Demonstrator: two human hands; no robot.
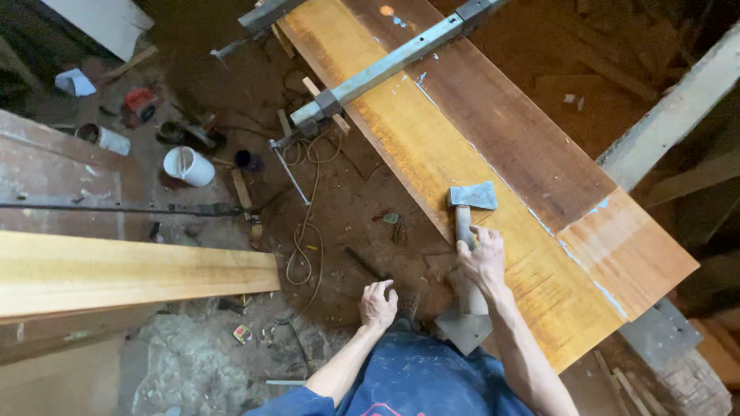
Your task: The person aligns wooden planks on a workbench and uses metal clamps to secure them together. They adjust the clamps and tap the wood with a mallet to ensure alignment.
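Two boards [493, 162] are sitting clamped edge to edge while the right hand [482, 258] is gripping an axe [469, 223] over them, the left hand [378, 303] curling loosely, holding nothing.

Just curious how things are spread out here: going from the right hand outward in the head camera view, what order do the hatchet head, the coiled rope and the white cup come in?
From the right hand:
1. Hatchet head, just above the hand, on the orange board.
2. Coiled rope, left, on the dirt floor.
3. White cup, farthest left, up among the clutter.
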